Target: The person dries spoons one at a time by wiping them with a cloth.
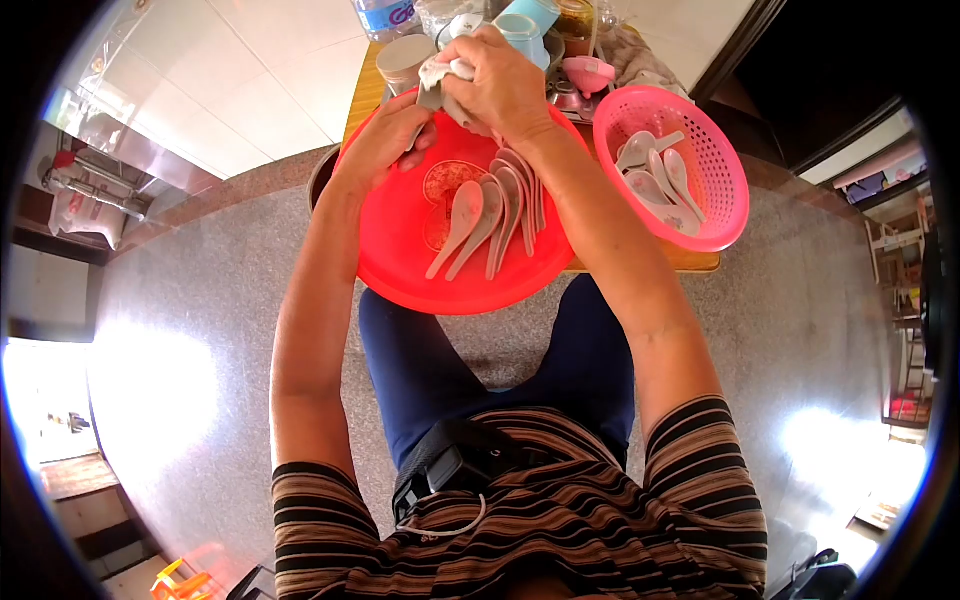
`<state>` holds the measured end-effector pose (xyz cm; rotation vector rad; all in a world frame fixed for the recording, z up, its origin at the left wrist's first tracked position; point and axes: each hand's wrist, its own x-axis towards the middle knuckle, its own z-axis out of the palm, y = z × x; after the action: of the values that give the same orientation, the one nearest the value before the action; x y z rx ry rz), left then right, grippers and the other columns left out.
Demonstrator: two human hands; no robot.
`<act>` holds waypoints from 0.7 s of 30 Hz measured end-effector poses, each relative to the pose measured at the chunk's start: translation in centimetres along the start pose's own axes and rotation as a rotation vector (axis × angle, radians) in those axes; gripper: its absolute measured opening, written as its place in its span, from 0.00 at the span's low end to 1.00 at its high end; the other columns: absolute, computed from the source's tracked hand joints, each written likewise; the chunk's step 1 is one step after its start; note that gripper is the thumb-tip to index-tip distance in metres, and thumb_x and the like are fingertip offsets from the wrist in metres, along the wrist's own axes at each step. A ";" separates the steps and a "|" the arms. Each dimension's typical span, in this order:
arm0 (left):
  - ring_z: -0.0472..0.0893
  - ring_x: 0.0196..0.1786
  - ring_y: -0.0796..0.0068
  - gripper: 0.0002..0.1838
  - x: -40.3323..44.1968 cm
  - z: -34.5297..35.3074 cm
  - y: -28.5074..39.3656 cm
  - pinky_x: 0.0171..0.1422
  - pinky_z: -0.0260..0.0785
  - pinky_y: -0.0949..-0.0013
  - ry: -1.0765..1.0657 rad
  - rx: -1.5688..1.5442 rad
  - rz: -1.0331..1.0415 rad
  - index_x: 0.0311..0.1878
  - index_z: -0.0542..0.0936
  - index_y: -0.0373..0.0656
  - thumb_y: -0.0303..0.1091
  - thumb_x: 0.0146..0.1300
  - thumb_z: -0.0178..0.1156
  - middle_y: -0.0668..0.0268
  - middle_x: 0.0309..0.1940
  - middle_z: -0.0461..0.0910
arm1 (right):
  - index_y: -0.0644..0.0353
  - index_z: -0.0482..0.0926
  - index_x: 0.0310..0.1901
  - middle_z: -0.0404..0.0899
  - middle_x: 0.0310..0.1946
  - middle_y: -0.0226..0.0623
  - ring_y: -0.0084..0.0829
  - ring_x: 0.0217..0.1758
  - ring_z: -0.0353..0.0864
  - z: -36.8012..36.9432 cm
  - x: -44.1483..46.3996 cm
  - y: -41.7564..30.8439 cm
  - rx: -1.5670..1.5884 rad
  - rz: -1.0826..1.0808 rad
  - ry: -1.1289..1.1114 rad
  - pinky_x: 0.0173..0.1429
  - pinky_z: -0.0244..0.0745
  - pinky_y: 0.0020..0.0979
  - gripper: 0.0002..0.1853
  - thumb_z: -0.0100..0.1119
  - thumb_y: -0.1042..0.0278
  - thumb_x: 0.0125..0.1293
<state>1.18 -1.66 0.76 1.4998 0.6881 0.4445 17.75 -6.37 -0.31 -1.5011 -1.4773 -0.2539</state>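
Observation:
Above the far left part of a round red tray (400, 250), my left hand (393, 138) is closed around the handle of a spoon (430, 97). My right hand (500, 85) grips a whitish cloth (465, 112) against that spoon's upper end. On the tray, several white spoons (462, 222) lie side by side in a fan, handles toward me, near a gold printed pattern (452, 185). To the right stands a pink perforated basket (722, 185) with several more spoons (677, 180) inside it.
Behind the tray, the wooden table (366, 95) carries a lidded jar (405, 62), a water bottle (388, 17), light blue cups (520, 35), a pink funnel-like item (588, 73) and a brownish cloth (640, 62). My legs are under the tray's near edge.

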 end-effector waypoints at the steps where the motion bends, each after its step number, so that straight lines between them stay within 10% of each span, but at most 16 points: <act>1: 0.62 0.17 0.83 0.07 0.0 -0.1 -0.1 0.18 0.52 0.77 0.004 -0.001 0.001 0.37 0.71 0.42 0.33 0.66 0.45 0.70 0.21 0.66 | 0.43 0.82 0.39 0.77 0.40 0.27 0.36 0.39 0.82 0.1 -0.2 -0.2 0.008 -0.010 -0.064 0.41 0.78 0.38 0.10 0.63 0.60 0.53; 21: 0.59 0.16 0.86 0.06 0.0 -0.2 -0.1 0.17 0.48 0.80 0.137 0.030 0.064 0.37 0.71 0.44 0.32 0.67 0.45 0.73 0.20 0.65 | 0.46 0.78 0.40 0.75 0.39 0.28 0.36 0.39 0.82 0.3 -0.2 -0.5 -0.104 -0.030 -0.160 0.39 0.78 0.40 0.10 0.62 0.59 0.56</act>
<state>1.05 -1.52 0.64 1.5330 0.7583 0.5925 17.12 -6.44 -0.36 -1.6147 -1.6353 -0.2359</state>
